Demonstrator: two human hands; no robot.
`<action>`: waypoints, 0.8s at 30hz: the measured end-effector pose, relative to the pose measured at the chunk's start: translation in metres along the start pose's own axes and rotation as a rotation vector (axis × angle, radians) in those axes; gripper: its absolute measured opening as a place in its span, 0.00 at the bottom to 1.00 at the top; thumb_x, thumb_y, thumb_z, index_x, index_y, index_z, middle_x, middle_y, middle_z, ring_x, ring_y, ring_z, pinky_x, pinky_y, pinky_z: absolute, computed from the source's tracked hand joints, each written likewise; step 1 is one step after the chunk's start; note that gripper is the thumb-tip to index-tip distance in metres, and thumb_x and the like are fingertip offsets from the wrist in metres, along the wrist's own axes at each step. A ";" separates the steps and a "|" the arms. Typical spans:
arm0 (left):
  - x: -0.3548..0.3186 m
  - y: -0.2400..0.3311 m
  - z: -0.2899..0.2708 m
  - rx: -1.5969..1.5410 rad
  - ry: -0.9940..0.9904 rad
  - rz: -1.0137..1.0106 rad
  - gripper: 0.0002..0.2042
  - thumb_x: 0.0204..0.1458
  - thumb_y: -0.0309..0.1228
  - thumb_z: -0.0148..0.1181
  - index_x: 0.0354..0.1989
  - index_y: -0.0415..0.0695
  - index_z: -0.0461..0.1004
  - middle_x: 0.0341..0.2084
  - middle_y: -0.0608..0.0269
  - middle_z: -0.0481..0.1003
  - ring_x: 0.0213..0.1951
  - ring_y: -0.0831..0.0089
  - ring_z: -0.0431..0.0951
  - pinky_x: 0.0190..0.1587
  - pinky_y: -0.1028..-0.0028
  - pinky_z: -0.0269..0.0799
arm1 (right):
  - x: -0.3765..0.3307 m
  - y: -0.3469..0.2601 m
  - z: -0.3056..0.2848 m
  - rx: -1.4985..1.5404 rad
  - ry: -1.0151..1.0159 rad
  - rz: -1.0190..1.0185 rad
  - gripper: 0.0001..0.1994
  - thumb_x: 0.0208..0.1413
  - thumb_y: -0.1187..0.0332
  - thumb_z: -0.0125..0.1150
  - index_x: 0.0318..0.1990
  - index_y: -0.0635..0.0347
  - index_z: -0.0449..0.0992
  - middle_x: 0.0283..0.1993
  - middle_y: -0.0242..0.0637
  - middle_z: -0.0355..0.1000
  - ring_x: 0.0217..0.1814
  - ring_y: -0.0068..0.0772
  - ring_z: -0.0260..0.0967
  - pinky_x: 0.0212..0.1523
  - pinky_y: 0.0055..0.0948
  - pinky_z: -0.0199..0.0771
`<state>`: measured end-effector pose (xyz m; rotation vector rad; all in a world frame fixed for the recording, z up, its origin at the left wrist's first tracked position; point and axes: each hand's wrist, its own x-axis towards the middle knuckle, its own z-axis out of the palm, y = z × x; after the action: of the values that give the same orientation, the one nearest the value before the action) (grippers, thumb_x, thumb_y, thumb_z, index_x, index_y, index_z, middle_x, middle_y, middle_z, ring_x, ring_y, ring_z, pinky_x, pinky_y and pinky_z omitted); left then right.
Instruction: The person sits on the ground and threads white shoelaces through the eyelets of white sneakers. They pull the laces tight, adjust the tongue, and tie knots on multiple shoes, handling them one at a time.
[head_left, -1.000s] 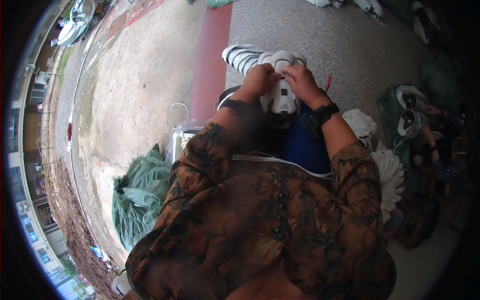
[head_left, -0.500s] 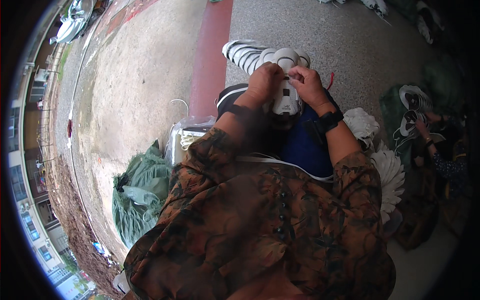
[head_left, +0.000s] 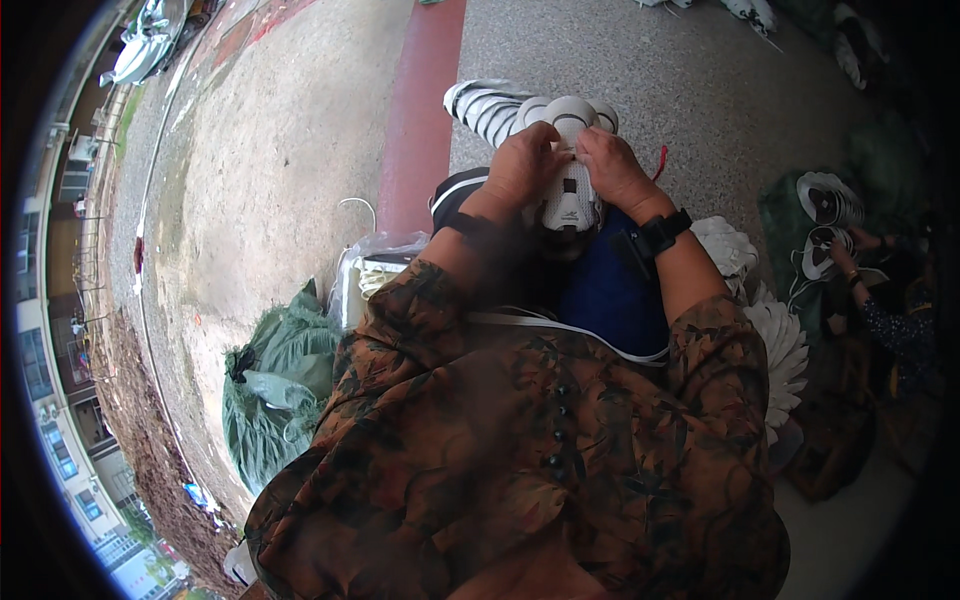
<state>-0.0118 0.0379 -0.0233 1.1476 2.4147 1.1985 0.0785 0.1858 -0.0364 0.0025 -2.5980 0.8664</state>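
A white shoe upper point(head_left: 570, 205) with a dark slot down its middle lies over my lap, its rounded end toward me. My left hand point(head_left: 525, 165) is closed in a pinch at the upper's left side. Opposite it, my right hand point(head_left: 612, 168) pinches with thumb and fingers at the right side. The fingertips nearly meet over the middle of the upper; what they grip is too small to make out. Just beyond the hands, a row of nested white shoe uppers point(head_left: 490, 108) curves off to the left.
Blue cloth point(head_left: 615, 290) covers my lap. A clear plastic bag point(head_left: 375, 270) and a green sack point(head_left: 285, 385) are at my left. Stacked white uppers point(head_left: 780, 350) stand at my right. Farther right, another person's hands point(head_left: 850, 255) handle white uppers point(head_left: 828, 205).
My right hand has moved slightly left and closed more tightly in its pinch, nearer my left fingers. My left hand has shifted slightly. The shoe upper has moved a little toward the left.
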 end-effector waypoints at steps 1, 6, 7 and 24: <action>0.000 0.000 -0.002 -0.024 -0.005 0.011 0.11 0.44 0.33 0.61 0.31 0.40 0.72 0.24 0.51 0.75 0.29 0.57 0.77 0.33 0.65 0.71 | 0.001 -0.001 -0.003 0.021 -0.005 0.010 0.04 0.45 0.77 0.54 0.29 0.64 0.65 0.29 0.48 0.66 0.33 0.56 0.65 0.33 0.45 0.65; 0.005 -0.005 0.001 -0.006 -0.026 -0.016 0.11 0.44 0.34 0.62 0.29 0.38 0.73 0.24 0.48 0.75 0.29 0.55 0.77 0.34 0.65 0.71 | 0.005 -0.014 -0.012 0.008 -0.156 0.178 0.03 0.45 0.76 0.54 0.29 0.63 0.68 0.31 0.50 0.68 0.36 0.55 0.67 0.37 0.47 0.67; 0.007 -0.005 0.003 0.025 -0.033 -0.032 0.11 0.44 0.34 0.61 0.28 0.38 0.74 0.23 0.48 0.75 0.29 0.55 0.77 0.34 0.65 0.71 | 0.007 -0.013 -0.011 -0.058 -0.157 0.169 0.02 0.45 0.76 0.54 0.29 0.62 0.68 0.31 0.49 0.68 0.35 0.55 0.68 0.36 0.46 0.68; -0.001 -0.032 -0.035 -0.229 -0.250 -0.017 0.09 0.44 0.28 0.63 0.32 0.37 0.74 0.23 0.59 0.75 0.28 0.74 0.74 0.33 0.73 0.70 | -0.020 0.005 -0.044 0.347 -0.115 0.280 0.02 0.48 0.77 0.53 0.30 0.64 0.71 0.26 0.40 0.70 0.28 0.30 0.68 0.32 0.30 0.68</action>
<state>-0.0458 0.0048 -0.0245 1.1290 2.0420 1.2098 0.1128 0.2131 -0.0148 -0.2248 -2.5534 1.4474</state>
